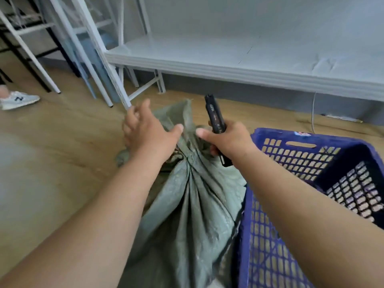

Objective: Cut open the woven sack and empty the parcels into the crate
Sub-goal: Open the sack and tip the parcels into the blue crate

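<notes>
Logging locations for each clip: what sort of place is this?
Probably a parcel depot or stockroom: bare white metal shelving along the wall, a blue plastic crate on the wood-look floor, and a tied green woven sack being handled.

The grey-green woven sack stands on the floor, its neck bunched and tied shut, loose top flopping away. Just beside it on the right, touching it, sits the blue perforated plastic crate, tilted, with slotted handle holes.
</notes>
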`<state>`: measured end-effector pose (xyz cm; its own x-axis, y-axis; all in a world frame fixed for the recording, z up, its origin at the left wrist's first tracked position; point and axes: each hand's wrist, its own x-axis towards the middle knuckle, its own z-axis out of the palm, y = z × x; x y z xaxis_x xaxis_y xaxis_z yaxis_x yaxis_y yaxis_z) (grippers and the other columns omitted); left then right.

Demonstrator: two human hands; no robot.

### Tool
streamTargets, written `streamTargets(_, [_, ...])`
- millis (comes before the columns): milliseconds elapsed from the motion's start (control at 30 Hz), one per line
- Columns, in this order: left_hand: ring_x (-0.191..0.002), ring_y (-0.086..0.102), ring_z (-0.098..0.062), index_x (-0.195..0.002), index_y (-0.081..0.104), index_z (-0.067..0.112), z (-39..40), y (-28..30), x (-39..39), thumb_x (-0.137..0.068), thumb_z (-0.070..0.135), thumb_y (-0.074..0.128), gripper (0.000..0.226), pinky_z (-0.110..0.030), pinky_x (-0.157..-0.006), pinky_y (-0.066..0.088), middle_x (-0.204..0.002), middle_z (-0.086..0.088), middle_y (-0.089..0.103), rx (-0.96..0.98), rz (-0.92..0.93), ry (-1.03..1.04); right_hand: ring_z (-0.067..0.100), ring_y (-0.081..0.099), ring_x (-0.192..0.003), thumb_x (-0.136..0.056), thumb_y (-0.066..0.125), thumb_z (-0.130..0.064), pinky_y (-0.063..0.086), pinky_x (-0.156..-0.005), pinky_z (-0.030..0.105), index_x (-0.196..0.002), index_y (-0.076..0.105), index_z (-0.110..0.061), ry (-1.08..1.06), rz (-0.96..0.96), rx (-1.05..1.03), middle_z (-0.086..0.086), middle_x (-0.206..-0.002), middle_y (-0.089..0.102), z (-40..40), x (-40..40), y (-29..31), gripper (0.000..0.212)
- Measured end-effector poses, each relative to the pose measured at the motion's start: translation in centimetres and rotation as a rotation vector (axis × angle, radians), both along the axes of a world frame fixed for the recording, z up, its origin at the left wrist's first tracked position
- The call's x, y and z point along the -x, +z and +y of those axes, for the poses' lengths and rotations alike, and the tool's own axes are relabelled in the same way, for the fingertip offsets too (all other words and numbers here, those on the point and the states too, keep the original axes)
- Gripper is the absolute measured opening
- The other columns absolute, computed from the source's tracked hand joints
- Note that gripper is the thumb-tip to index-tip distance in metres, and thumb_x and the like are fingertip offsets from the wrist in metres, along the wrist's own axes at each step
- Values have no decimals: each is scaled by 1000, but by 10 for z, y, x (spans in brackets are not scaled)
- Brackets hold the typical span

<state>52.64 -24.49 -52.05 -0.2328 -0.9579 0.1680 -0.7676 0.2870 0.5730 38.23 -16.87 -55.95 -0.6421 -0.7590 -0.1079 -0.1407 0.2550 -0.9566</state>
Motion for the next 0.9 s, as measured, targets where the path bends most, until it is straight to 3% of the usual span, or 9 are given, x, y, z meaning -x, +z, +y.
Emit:
streamTargets(100, [-145, 17, -29, -151, 15, 29, -15, -22, -28, -70, 59, 73, 104, -53, -114, 24, -160, -2, 9, -485, 263, 162, 12, 58, -45, -63, 84, -51, 57, -53, 31, -89, 58, -19, -4, 115, -48, -1, -63, 63, -10, -30, 7, 49])
streamTargets(200, [-139, 34, -29, -146, 35, 20, -34, -23, -22, -82, 61, 60, 80, -53, -113, 24, -152, -5, 36, -1085, 563, 103, 12, 59, -43, -59, 85, -55, 54, -54, 32, -83, 54, -19, 48, 188, -179, -1, -54, 64, -19, -45, 16, 53])
streamTargets(267, [-124, 49, -32, -134, 48, 15, -47, -15, -13, -87, 60, 52, 65, -55, -108, 29, -135, -8, 53, -1241, 663, 17, 13, 61, -53, -54, 86, -57, 54, -57, 33, -92, 56, -16, 48, 234, -252, 0, -66, 67, -28, -53, 18, 64])
streamTargets(367, [-101, 65, -28, -117, 61, 18, -59, -3, 2, -87, 62, 52, 54, -43, -88, 48, -113, -7, 68, -1209, 701, -187, 13, 58, -82, -51, 88, -55, 47, -67, 30, -121, 48, -14, -9, 409, -374, -5, -96, 57, -42, -66, 11, 90])
streamTargets(433, [-105, 64, -23, -120, 60, 23, -61, 4, 10, -88, 62, 51, 50, -40, -86, 51, -118, -3, 67, -1161, 688, -407, 18, 57, -88, -54, 88, -46, 46, -71, 31, -121, 48, -12, -162, 436, -414, -2, -98, 57, -46, -66, 7, 85])
streamTargets(533, [-121, 54, -14, -138, 45, 28, -64, 11, 24, -95, 53, 46, 50, -38, -106, 37, -138, 5, 54, -970, 649, -769, 19, 57, -50, -62, 86, -29, 49, -52, 30, -90, 62, -9, -547, 26, -178, 6, -66, 62, -37, -47, 18, 42])
streamTargets(600, [-128, 48, -12, -143, 39, 25, -59, 12, 32, -91, 49, 57, 60, -32, -107, 33, -144, 4, 47, -796, 619, -860, 16, 45, -35, -64, 85, -16, 43, -44, 25, -85, 60, -6, -780, -242, 75, 7, -54, 55, -22, -34, 25, 34])
streamTargets(767, [-144, 22, -22, -153, 3, 23, -11, -17, 29, -55, 67, 79, 132, -44, -117, 23, -159, -3, 17, -484, -142, -1039, 17, 52, -43, -71, 78, -9, 57, -60, 38, -86, 53, -14, -1056, -382, 283, 6, -63, 57, 25, -23, 32, 31])
streamTargets(900, [-148, 1, -26, -149, -19, 28, 23, -46, 21, -52, 66, 79, 143, -58, -114, 3, -160, -3, 0, -159, -464, -1062, 16, 47, -34, -65, 77, -11, 53, -51, 32, -96, 54, -14, -1299, -333, 292, 7, -62, 55, 76, -7, 24, 39])
